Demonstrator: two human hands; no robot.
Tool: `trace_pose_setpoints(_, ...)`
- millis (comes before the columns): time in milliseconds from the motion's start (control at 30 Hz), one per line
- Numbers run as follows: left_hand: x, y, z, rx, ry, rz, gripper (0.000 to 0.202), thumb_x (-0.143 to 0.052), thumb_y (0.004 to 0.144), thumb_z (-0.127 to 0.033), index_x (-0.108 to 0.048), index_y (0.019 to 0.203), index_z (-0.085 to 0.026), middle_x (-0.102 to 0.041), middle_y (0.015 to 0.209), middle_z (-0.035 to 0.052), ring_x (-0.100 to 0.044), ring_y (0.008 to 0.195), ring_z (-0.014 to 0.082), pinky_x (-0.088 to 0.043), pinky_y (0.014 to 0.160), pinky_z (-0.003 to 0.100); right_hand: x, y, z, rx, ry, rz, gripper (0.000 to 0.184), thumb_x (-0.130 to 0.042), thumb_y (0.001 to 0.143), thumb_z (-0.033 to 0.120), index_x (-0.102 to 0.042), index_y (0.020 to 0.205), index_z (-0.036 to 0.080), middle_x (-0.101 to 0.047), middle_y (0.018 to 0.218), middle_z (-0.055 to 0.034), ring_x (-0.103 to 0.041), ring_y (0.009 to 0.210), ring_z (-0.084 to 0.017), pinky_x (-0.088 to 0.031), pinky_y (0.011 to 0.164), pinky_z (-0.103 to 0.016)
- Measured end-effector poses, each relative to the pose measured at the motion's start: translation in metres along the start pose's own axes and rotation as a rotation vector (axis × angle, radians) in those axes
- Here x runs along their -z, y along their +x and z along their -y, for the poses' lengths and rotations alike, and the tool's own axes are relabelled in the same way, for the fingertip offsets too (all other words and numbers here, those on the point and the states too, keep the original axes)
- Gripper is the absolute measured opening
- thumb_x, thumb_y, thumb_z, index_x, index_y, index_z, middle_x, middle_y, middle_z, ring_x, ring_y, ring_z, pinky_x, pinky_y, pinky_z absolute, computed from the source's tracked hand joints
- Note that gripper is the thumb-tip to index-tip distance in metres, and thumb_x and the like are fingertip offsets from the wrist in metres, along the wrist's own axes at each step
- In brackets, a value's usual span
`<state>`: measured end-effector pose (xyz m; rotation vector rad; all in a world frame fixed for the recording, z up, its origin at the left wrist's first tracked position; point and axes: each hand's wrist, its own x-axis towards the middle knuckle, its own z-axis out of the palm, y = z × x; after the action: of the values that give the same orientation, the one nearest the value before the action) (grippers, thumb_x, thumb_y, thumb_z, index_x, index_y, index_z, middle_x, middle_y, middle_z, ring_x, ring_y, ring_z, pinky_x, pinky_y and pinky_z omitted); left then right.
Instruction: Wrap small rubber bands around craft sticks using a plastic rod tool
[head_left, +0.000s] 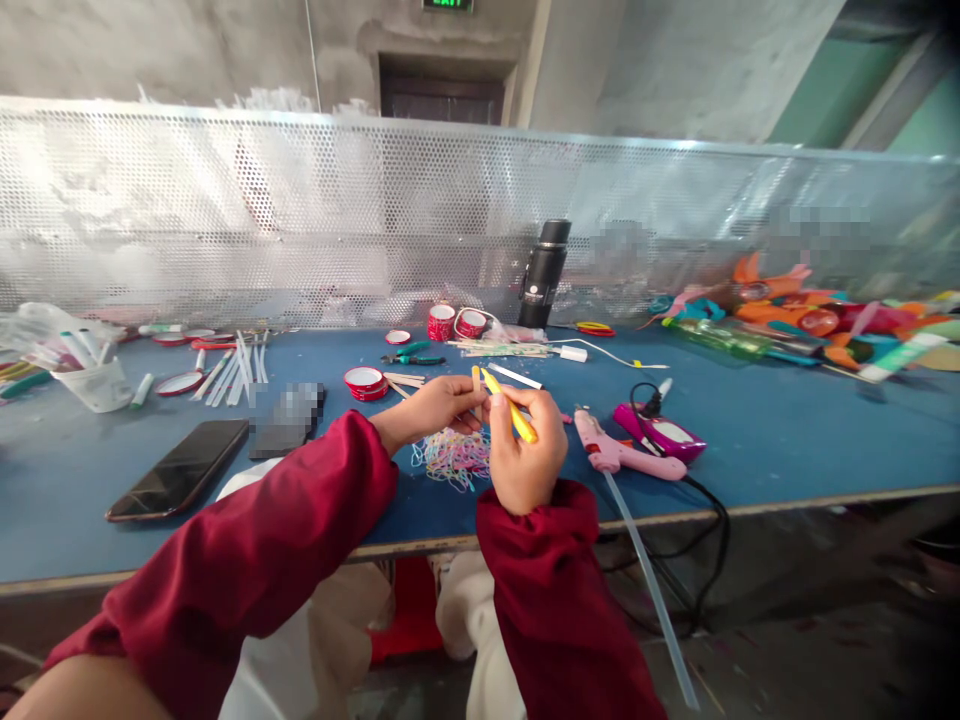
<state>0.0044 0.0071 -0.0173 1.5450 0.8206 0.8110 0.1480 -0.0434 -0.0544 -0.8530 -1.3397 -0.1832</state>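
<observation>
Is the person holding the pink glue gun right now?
No, the pink glue gun lies on the blue table, while a yellow marker and a wooden stick are held instead.

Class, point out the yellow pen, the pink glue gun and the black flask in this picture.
Yellow pen (519,420), head view: on its barrel.
Pink glue gun (603,449), head view: on its body.
Black flask (545,268), head view: on its side, below the lid.

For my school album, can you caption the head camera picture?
Left hand holds a wooden stick; right hand holds a yellow pen.
</observation>
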Motion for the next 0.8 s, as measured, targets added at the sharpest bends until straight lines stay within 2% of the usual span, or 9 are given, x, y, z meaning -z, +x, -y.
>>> trace_pose_setpoints(133,-0.0003,-0.0001,-0.0006,0.004,0.012,-0.003,0.038,-0.08,0.086,-0.05,-0.066,0.093,-0.015,-0.069,0.08,0.0008,-0.066,0.066,0.0101,-0.055,0.068,0.025,0.0003,0.0002,0.001,0.016,0.004,0.045,0.012,-0.062,0.101,0.032,-0.068,0.096,0.023,-0.076,0.094,-0.0073,-0.07,0.091,-0.024,-0.055,0.085,-0.039)
trace_pose_setpoints(333,-0.0009,-0.0004,-0.0016,0.003,0.0,-0.003,0.036,-0.075,0.092,-0.05,-0.065,0.09,-0.015,-0.07,0.079,0.0015,-0.064,0.063,0.009,-0.052,0.065,0.023,-0.0002,0.0009,0.0004,0.0,-0.017,0.005,0.011,-0.062,0.101,0.032,-0.068,0.098,0.023,-0.076,0.095,-0.0072,-0.069,0.089,-0.023,-0.055,0.085,-0.039)
trace_pose_setpoints(533,-0.0015,-0.0005,-0.0013,0.009,0.01,-0.01,0.036,-0.078,0.089,-0.048,-0.066,0.092,-0.015,-0.068,0.077,0.0003,-0.065,0.065,0.01,-0.053,0.066,0.024,0.0001,0.0009,0.0002,0.042,-0.013,0.041,0.009,-0.063,0.1,0.03,-0.068,0.098,0.023,-0.076,0.095,-0.0071,-0.07,0.092,-0.023,-0.055,0.087,-0.039)
trace_pose_setpoints(700,-0.0009,0.0002,-0.0006,-0.001,0.002,-0.006,0.033,-0.073,0.093,-0.047,-0.065,0.09,-0.015,-0.069,0.078,0.0012,-0.063,0.062,0.0089,-0.052,0.064,0.023,0.0003,0.0007,-0.0014,0.019,-0.031,0.003,0.009,-0.063,0.101,0.03,-0.068,0.099,0.023,-0.076,0.095,-0.0072,-0.07,0.09,-0.023,-0.056,0.086,-0.039)
trace_pose_setpoints(800,-0.0003,-0.0002,-0.0003,-0.003,0.004,0.003,0.035,-0.075,0.091,-0.049,-0.067,0.092,-0.015,-0.07,0.08,0.002,-0.065,0.066,0.0103,-0.053,0.066,0.024,0.0,0.0006,0.0002,0.036,-0.002,0.008,0.007,-0.064,0.1,0.029,-0.068,0.1,0.023,-0.076,0.097,-0.0072,-0.07,0.093,-0.023,-0.056,0.087,-0.039)
